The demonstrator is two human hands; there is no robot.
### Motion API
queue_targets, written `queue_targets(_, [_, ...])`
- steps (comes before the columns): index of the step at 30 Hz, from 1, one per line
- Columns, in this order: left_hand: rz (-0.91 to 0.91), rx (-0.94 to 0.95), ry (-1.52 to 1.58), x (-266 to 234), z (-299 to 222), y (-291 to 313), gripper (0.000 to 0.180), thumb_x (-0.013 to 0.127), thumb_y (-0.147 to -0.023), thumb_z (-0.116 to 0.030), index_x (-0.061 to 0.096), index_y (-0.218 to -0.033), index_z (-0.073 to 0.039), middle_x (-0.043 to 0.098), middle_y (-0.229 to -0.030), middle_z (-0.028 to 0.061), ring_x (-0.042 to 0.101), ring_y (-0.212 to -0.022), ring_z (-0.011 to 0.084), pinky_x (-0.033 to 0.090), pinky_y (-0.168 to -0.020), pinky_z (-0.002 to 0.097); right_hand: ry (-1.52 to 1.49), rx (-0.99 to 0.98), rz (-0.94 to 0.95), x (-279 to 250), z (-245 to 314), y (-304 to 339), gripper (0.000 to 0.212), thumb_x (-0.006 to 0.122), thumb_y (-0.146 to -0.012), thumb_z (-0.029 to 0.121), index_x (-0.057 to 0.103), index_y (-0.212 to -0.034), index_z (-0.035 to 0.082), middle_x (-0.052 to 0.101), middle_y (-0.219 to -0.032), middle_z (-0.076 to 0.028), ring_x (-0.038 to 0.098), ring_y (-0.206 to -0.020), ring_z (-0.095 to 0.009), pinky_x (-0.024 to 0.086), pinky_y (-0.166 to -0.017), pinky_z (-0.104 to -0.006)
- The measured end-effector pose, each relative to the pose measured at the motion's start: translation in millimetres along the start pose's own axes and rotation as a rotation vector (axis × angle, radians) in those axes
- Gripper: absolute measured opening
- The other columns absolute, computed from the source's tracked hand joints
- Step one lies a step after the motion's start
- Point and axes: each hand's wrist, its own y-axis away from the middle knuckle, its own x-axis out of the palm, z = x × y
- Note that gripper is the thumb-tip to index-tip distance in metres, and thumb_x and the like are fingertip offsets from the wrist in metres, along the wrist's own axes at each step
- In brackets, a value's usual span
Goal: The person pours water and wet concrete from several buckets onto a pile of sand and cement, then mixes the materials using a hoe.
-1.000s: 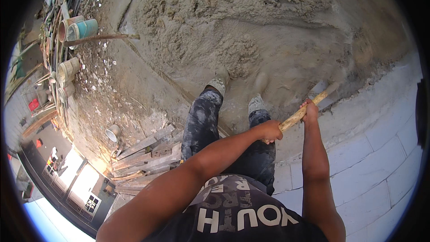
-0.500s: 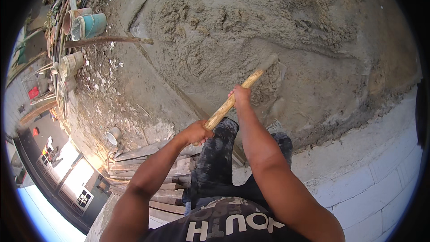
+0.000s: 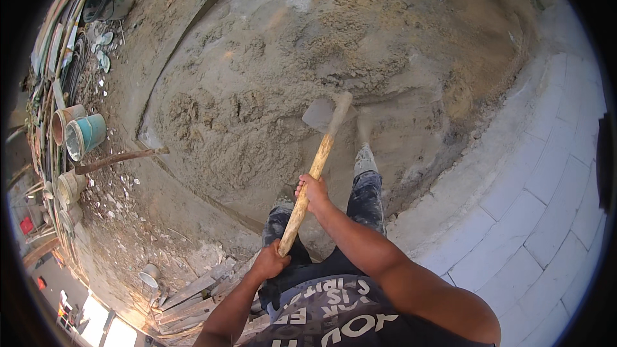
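Note:
My left hand [image 3: 270, 262] is closed round the butt end of a hoe's pale wooden handle, close to my body. Farther up the same handle, my right hand [image 3: 313, 193] wraps it near the middle. The hoe [image 3: 319, 152] slants away from me and slightly right; its grey, mortar-smeared blade [image 3: 318, 115] shows over the wet mortar [image 3: 257, 135]. Whether the blade touches the mortar I cannot tell. Both my legs stand in or at the near side of the heap, the right foot farther forward and coated in grey.
At the left stand a turquoise bucket [image 3: 93, 130], a dark bucket [image 3: 116, 3] and a small pail [image 3: 150, 275]. A wooden stick [image 3: 122, 160] points toward the heap. Planks [image 3: 193, 302] lie at lower left. A pale block wall [image 3: 546, 212] curves along the right.
The hoe's blade has come into sight, and its handle stands steeper in the picture. My right leg shows farther forward. The whole view has turned, so the buckets sit lower and farther left.

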Motion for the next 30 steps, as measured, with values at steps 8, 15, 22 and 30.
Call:
queue_targets(8, [-0.019, 0.287, -0.023, 89, -345, -220, 0.044, 0.071, -0.081, -0.026, 0.061, -0.113, 0.002, 0.069, -0.094, 0.0281, 0.068, -0.092, 0.0426, 0.052, -0.082, 0.048, 0.164, -0.465, -0.318, -121, 392, -110, 0.013, 0.06, -0.09, 0.011, 0.049, -0.094, 0.006, 0.051, -0.07, -0.004, 0.052, -0.054, -0.014, 0.047, -0.043, -0.0308])
queue_targets(15, [0.051, 0.292, -0.098, 101, -566, -321, 0.036, 0.061, -0.08, -0.009, 0.062, -0.113, 0.006, 0.069, -0.1, 0.0284, 0.068, -0.1, 0.0417, 0.053, -0.09, 0.0463, 0.147, -0.283, -0.349, -212, 594, -219, 0.016, 0.062, -0.093, 0.017, 0.053, -0.087, 0.004, 0.052, -0.067, -0.003, 0.051, -0.05, -0.015, 0.05, -0.046, -0.0299])
queue_targets(22, [0.182, 0.038, -0.121, 103, -632, -336, 0.037, 0.06, -0.079, -0.012, 0.062, -0.11, 0.006, 0.07, -0.088, 0.0287, 0.071, -0.083, 0.0402, 0.057, -0.071, 0.0454, 0.168, -0.182, -0.35, -249, 627, -278, 0.016, 0.063, -0.093, 0.015, 0.056, -0.082, 0.006, 0.054, -0.067, -0.002, 0.053, -0.052, -0.015, 0.052, -0.048, -0.0282])
queue_targets(30, [0.026, 0.183, -0.255, 123, -444, -335, 0.035, 0.066, -0.08, -0.019, 0.062, -0.113, -0.007, 0.069, -0.098, 0.0252, 0.065, -0.095, 0.0447, 0.052, -0.084, 0.0515, 0.005, -0.261, -0.323, -222, 521, -238, 0.02, 0.067, -0.09, 0.01, 0.05, -0.098, 0.007, 0.053, -0.07, -0.002, 0.053, -0.054, -0.013, 0.049, -0.046, -0.0316])
